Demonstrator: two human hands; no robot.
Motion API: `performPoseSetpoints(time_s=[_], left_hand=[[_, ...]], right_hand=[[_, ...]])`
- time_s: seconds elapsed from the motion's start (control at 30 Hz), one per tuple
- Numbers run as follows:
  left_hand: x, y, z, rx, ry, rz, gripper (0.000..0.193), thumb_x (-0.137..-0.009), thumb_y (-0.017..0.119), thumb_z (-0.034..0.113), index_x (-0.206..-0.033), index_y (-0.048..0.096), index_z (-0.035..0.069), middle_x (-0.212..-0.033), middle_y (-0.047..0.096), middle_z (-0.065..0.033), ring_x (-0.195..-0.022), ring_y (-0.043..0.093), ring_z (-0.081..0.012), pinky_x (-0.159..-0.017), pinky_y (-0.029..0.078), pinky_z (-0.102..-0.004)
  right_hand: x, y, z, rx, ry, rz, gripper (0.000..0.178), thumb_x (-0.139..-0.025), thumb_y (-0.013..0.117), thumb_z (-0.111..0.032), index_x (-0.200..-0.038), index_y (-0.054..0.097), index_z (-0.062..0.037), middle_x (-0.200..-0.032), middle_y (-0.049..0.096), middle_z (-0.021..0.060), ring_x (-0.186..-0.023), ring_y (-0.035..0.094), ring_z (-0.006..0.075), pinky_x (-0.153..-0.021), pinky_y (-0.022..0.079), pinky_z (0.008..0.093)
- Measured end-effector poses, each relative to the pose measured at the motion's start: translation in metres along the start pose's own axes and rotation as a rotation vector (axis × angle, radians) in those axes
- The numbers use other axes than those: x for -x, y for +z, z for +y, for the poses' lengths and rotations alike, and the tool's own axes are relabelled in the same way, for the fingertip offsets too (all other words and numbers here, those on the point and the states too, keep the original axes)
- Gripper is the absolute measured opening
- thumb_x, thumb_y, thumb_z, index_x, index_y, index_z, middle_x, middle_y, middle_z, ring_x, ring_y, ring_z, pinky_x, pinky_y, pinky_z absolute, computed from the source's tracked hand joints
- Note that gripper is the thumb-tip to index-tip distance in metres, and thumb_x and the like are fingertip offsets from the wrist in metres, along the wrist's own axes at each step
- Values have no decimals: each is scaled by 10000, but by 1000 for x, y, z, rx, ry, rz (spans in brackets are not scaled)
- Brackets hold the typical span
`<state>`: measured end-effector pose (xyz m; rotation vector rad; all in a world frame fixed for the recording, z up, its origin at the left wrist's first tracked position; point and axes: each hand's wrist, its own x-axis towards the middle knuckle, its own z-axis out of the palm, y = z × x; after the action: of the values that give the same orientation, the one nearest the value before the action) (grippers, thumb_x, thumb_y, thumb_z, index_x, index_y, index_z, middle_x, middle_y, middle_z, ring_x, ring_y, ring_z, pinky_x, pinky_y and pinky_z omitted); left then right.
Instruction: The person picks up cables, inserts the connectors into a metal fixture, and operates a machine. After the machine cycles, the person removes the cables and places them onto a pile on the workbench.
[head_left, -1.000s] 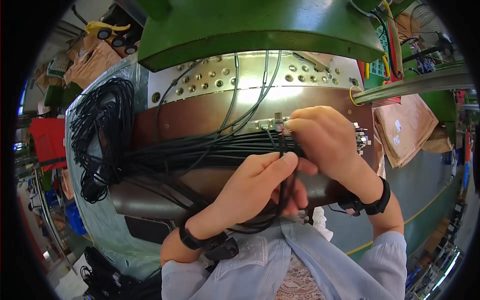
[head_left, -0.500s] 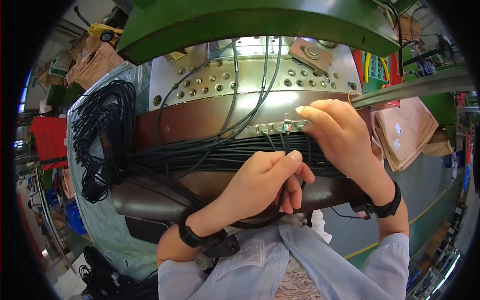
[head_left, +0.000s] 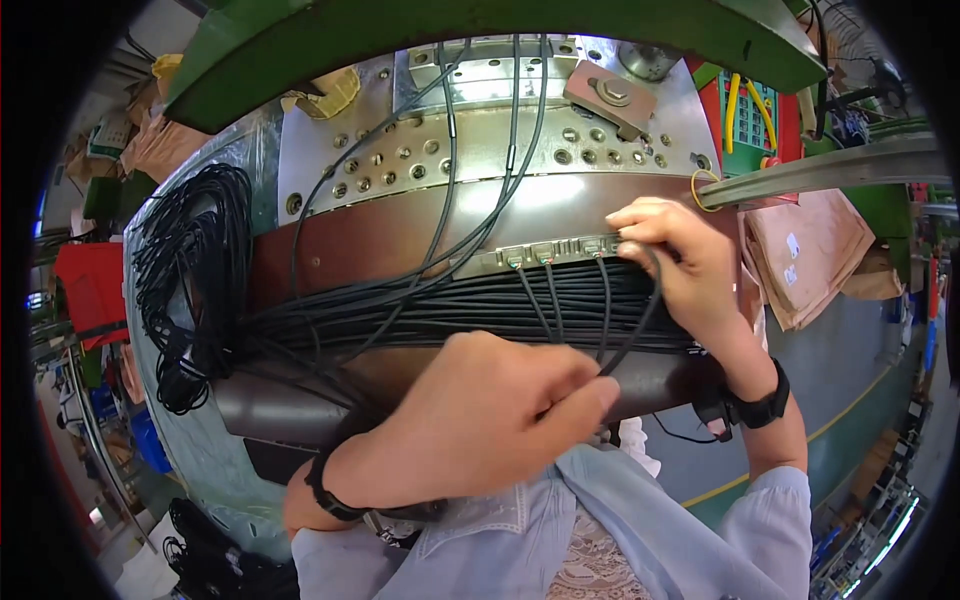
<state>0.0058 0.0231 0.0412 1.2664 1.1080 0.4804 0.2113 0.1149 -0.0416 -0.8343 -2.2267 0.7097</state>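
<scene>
- From where I stand: right hand pinched narrow, holding a thin, round black cable near its upper end.
- That cable is at the right end of a slotted, silver metal strip, curving down toward the left hand; its tip is hidden by right-hand fingers.
- Left hand fingers curled, thumb near forefinger, beside the cable's lower part; can't tell if gripping.
- Small metal-shelled connectors sit along the strip, black leads running down.
- Thick bundle of black cables lies just below the strip, across a smooth brown ledge.
- Looped black cable hank at left.
- Curved green machine beam overhead.
</scene>
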Motion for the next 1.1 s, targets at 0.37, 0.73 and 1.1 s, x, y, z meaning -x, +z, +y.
performPoseSetpoints(time_s=[0.37,0.73,1.1], left_hand=[[-45,-136,-55,-737,267,934,311,-885,525,254,-1038,587,-10,-948,624,-150,-886,599,-273,-803,469,-343],[-123,-89,-54,845,140,165,390,-985,346,316,-1026,541,-19,-801,567,-80,-673,562,-167,-616,485,-274],[-94,-75,-25,905,158,195,424,-971,375,365,-995,558,-16,-690,516,-34,-593,494,-123,-545,435,-249]], right_hand=[[-9,-8,-3,-192,182,-191,127,-733,607,95,-834,569,30,-929,637,94,-807,601,176,-710,471,249],[-61,-30,18,-99,-52,-478,168,-735,619,-19,-893,583,27,-910,605,90,-801,588,187,-720,467,284],[-166,-1,145,511,113,155,381,-854,581,-307,-1070,581,5,-911,607,120,-797,577,198,-688,457,299]])
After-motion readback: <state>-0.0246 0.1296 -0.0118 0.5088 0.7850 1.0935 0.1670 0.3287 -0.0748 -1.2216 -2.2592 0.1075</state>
